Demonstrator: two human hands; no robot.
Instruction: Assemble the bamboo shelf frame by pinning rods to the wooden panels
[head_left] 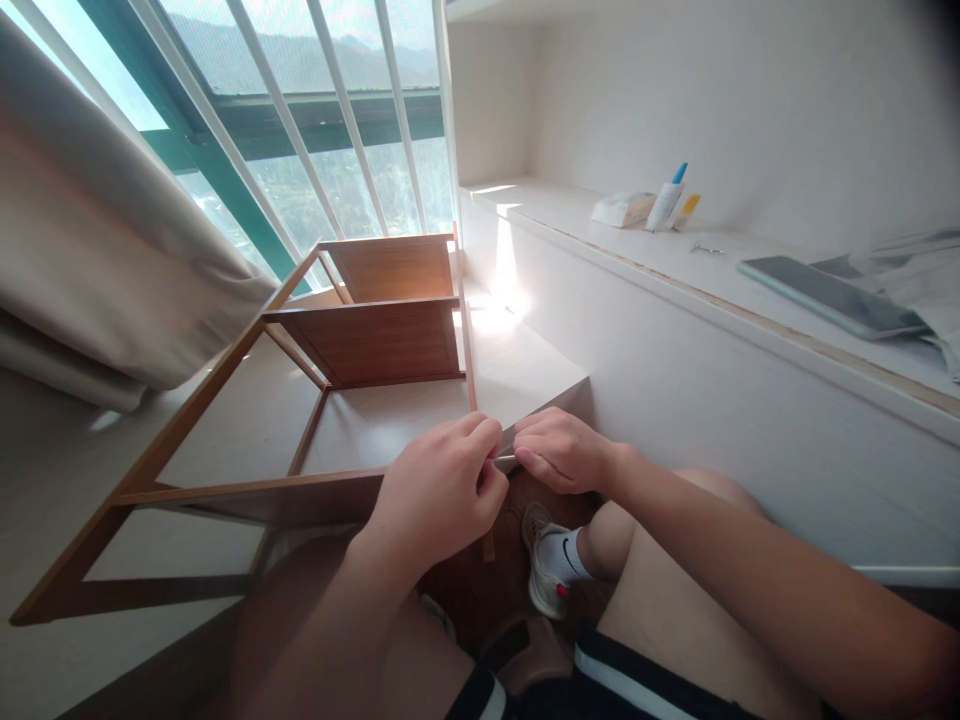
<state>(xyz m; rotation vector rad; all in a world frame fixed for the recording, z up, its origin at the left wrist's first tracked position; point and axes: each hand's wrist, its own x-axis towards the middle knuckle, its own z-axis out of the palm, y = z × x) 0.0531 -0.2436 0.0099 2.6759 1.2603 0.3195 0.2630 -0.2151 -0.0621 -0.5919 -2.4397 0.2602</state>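
A thin metal rod (505,459) bridges the small gap between my two closed hands. My left hand (442,485) pinches its left end, right at the near corner of a brown wooden rack (292,488). Curled fingers of my right hand (562,450) grip the other end. Most of the rod is covered by my fingers, so its exact kind cannot be made out. The rack lies tilted in front of me, with wooden boards (375,345) fixed between its long rails. My left hand hides the joint at that corner.
A white ledge (585,215) runs along the right, holding a white tube with a blue tip (665,205), a yellow-capped item (688,210), small metal pieces (706,249) and a tablet-like device (832,295). A curtain (112,230) and barred window stand left. My shoe (546,580) is below.
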